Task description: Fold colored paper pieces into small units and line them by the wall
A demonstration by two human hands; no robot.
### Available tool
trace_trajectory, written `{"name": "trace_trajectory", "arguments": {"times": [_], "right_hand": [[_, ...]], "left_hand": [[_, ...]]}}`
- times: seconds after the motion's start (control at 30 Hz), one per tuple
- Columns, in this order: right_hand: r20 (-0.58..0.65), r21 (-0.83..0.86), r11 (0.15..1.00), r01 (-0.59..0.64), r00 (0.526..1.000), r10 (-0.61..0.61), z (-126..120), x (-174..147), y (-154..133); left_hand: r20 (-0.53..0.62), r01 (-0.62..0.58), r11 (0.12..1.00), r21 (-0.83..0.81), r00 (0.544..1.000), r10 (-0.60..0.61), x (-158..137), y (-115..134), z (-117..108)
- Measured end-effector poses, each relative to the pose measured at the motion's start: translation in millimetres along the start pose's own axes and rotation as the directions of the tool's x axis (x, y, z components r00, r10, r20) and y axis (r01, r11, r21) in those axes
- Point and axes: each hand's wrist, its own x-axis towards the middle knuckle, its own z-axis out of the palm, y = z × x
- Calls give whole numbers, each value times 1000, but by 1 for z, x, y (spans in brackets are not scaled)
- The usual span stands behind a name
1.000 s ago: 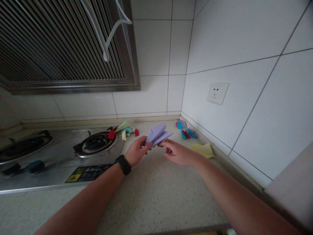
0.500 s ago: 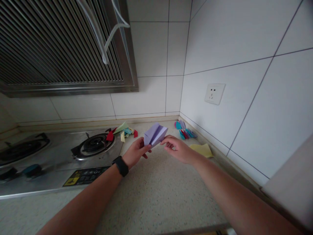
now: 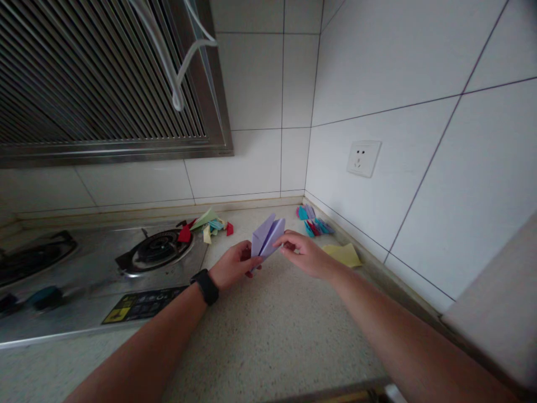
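Observation:
A folded piece of purple paper is held above the countertop, its creased flaps pointing away from me. My left hand, with a black watch at the wrist, pinches its lower left part between thumb and fingers. At the paper's right edge, my right hand is closed, thumb and index finger gripping the flap there. Behind the right hand lies a sheet of yellow paper, partly hidden by it. Small folded paper pieces in blue, purple and red sit near the wall corner.
On the left is a gas stove with a burner. Red, green and yellow folded papers lie at its right edge. A range hood with a hanging white cable is overhead. A socket is on the right wall.
The purple paper has turned more upright, and its flaps have drawn closer together. My right fingers have moved onto its right flap. The whole view has shifted slightly.

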Motion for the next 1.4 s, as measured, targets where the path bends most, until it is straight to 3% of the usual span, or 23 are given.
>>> {"name": "trace_trajectory", "arguments": {"times": [0.57, 1.4], "right_hand": [[-3, -13, 998, -60, 998, 60, -1, 0, 5], [16, -46, 998, -53, 998, 54, -3, 0, 7]], "left_hand": [[-9, -40, 998, 49, 999, 41, 1, -2, -3], [-38, -9, 998, 68, 999, 12, 2, -6, -6]]}}
